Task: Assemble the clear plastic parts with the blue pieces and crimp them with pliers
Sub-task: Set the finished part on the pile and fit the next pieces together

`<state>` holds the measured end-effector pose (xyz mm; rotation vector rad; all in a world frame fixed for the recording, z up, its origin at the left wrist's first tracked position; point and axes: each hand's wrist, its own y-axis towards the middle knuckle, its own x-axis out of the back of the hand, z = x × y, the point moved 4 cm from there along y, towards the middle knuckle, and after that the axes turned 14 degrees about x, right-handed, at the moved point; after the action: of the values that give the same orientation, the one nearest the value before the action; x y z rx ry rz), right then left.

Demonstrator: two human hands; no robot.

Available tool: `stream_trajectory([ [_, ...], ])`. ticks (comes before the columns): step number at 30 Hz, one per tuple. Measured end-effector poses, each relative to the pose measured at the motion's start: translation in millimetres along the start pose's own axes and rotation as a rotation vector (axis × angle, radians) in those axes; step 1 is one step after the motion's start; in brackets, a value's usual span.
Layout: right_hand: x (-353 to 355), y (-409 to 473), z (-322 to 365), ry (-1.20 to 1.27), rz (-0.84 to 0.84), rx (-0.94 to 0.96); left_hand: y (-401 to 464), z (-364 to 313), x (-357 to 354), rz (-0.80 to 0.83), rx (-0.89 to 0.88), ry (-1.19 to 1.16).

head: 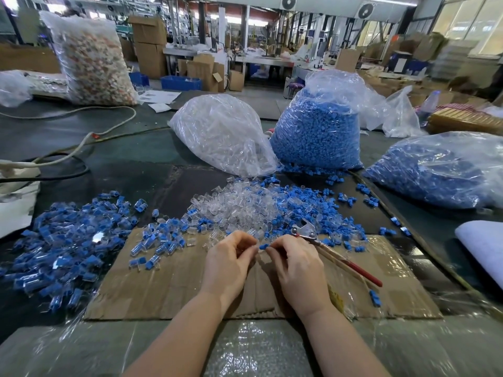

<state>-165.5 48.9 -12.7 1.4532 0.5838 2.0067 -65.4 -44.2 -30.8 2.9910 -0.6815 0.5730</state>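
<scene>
My left hand [230,261] and my right hand [295,263] meet over the cardboard sheet [163,289]. My right hand pinches a small blue piece [263,246]; the pliers [330,250], with red and tan handles, stick out from under it to the right. The left fingers curl toward the same spot, and what they hold is hidden. Behind the hands lies a pile of clear plastic parts [239,205] mixed with loose blue pieces [307,208]. To the left is a heap of assembled blue-and-clear parts [68,238].
Behind the piles stand a bag of clear parts [217,131], a bag of blue pieces [318,134] and another blue bag [441,170] at right. Cables [68,156] run across the left of the table. A white pad [481,246] lies at the right edge.
</scene>
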Motion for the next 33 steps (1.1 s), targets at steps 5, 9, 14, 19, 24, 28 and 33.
stream_trajectory([
  [5, 1.1, 1.8, 3.3, -0.037, 0.001, 0.041, 1.0, 0.0, 0.5, 0.038, 0.019, -0.044],
  [9, 0.9, 2.7, 7.9, -0.103, 0.024, 0.102, -0.3, -0.5, -0.4, 0.065, 0.021, -0.062],
  [14, -1.5, 1.0, 5.9, -0.118, 0.051, 0.109, -1.0, -1.6, 0.1, 0.061, -0.005, 0.002],
  [19, -1.9, -1.0, 4.4, -0.016, 0.058, 0.103, -1.8, -2.4, 0.1, 0.045, -0.001, 0.007],
  [24, -1.3, -0.5, 3.9, 0.035, 0.075, 0.110, -1.8, -2.9, -0.5, 0.052, -0.019, 0.021],
  [28, -1.1, 0.3, 5.4, 0.042, 0.064, 0.123, -1.5, -2.9, -0.1, 0.055, -0.010, 0.025],
  [33, 0.3, 2.4, 6.3, 0.047, 0.025, 0.127, -1.8, -3.6, 0.2, 0.063, -0.009, 0.000],
])
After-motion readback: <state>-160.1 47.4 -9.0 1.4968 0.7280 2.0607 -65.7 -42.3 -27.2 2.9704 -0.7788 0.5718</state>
